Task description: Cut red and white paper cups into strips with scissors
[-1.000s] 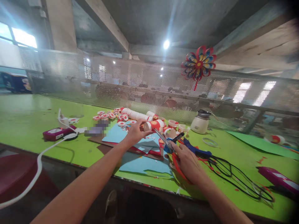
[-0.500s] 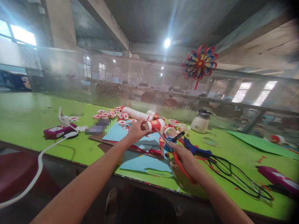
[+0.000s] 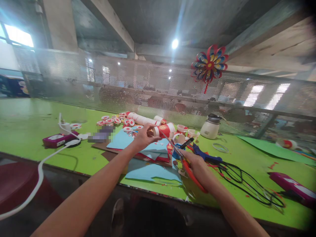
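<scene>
My left hand (image 3: 143,137) grips a red and white paper cup (image 3: 168,130) lying on its side in the air, its base toward my fingers. My right hand (image 3: 195,162) is closed round the orange handles of a pair of scissors (image 3: 189,172). The blades point up and left, with their tips at the cup's near side; whether they touch it I cannot tell. Below the cup lie light blue paper sheets (image 3: 138,168) with small scraps on them. Behind it rests a long stack of white paper cups (image 3: 143,118).
A blue glue gun (image 3: 207,157) with a coiled black cable lies at the right. Beyond it stand a white kettle (image 3: 210,126) and cut cups (image 3: 193,134). Purple power strips (image 3: 59,139) and cup bottoms (image 3: 108,121) lie about. A mesh screen (image 3: 148,82) backs the green table.
The cup has turned slightly in my left hand, and its gold print now shows. The scissors stay close beside it. The whole view has shifted slightly.
</scene>
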`<action>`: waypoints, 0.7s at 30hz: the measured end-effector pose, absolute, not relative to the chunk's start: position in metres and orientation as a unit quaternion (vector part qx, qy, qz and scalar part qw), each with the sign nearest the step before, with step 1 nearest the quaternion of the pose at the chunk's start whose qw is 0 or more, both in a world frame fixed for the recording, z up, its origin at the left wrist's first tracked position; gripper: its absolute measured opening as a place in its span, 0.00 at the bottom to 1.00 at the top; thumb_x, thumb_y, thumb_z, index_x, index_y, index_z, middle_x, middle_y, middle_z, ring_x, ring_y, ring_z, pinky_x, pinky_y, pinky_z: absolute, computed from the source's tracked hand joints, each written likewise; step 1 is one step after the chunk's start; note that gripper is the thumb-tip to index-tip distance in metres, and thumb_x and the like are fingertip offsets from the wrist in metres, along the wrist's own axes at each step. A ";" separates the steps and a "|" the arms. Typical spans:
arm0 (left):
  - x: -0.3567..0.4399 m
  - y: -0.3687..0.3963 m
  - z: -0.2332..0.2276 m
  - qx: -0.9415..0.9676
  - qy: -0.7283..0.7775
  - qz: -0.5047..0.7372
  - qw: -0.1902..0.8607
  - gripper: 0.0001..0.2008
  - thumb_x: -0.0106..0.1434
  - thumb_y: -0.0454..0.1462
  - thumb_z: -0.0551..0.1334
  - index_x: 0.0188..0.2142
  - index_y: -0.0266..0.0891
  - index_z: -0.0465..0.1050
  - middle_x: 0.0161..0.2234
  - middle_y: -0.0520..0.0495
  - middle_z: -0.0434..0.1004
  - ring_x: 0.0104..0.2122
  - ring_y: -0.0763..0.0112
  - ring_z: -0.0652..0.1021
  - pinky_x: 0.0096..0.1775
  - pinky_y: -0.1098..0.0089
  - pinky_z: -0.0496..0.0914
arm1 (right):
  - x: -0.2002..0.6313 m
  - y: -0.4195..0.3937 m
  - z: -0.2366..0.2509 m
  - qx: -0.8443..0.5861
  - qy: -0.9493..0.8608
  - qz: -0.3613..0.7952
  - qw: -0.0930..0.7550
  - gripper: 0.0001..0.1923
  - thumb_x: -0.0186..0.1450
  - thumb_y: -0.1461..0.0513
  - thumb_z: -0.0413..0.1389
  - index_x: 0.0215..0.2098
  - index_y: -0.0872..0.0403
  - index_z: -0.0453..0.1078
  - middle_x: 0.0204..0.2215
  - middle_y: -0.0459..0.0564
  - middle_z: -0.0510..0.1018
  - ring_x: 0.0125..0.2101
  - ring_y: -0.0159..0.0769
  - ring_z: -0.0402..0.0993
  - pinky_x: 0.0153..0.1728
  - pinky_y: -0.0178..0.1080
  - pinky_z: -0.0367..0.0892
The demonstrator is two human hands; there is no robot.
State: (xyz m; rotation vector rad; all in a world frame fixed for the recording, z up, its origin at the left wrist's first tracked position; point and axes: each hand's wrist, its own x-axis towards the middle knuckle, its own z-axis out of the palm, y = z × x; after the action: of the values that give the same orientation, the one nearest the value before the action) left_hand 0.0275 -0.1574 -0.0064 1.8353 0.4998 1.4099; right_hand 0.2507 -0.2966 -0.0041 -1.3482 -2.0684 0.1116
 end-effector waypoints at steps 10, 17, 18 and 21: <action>0.028 -0.168 0.002 0.705 0.206 0.552 0.395 0.24 0.49 0.41 0.69 0.42 0.36 0.63 0.34 0.45 0.76 0.31 0.67 0.78 0.32 0.66 0.74 | 0.245 -0.297 -0.006 -0.500 -0.799 0.062 0.327 0.26 0.58 0.67 0.49 0.55 0.54 0.67 0.43 0.50 0.80 0.40 0.46 0.76 0.42 0.43 0.68; 0.030 -0.168 0.000 0.707 0.197 0.552 0.397 0.21 0.51 0.40 0.68 0.41 0.36 0.63 0.31 0.47 0.75 0.29 0.68 0.78 0.32 0.67 0.74 | 0.250 -0.290 -0.011 -0.500 -0.789 0.094 0.343 0.23 0.57 0.65 0.51 0.51 0.55 0.71 0.37 0.50 0.81 0.36 0.45 0.76 0.38 0.42 0.69; 0.031 -0.169 0.000 0.708 0.199 0.554 0.391 0.21 0.51 0.40 0.68 0.41 0.36 0.63 0.31 0.47 0.75 0.30 0.68 0.78 0.32 0.67 0.73 | 0.249 -0.290 -0.011 -0.500 -0.787 0.099 0.348 0.22 0.57 0.65 0.52 0.50 0.55 0.72 0.36 0.50 0.81 0.35 0.45 0.76 0.37 0.41 0.69; 0.032 -0.171 0.000 0.707 0.202 0.563 0.377 0.21 0.50 0.40 0.68 0.41 0.36 0.64 0.33 0.46 0.75 0.32 0.67 0.78 0.33 0.67 0.73 | 0.248 -0.293 -0.009 -0.501 -0.777 0.118 0.361 0.20 0.56 0.64 0.53 0.47 0.54 0.74 0.32 0.48 0.81 0.34 0.44 0.76 0.35 0.39 0.69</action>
State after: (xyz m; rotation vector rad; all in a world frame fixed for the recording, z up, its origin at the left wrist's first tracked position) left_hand 0.0324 -0.1711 0.0002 1.8092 0.5161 1.4400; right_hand 0.2476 -0.2925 -0.0091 -1.2923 -2.0032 0.3052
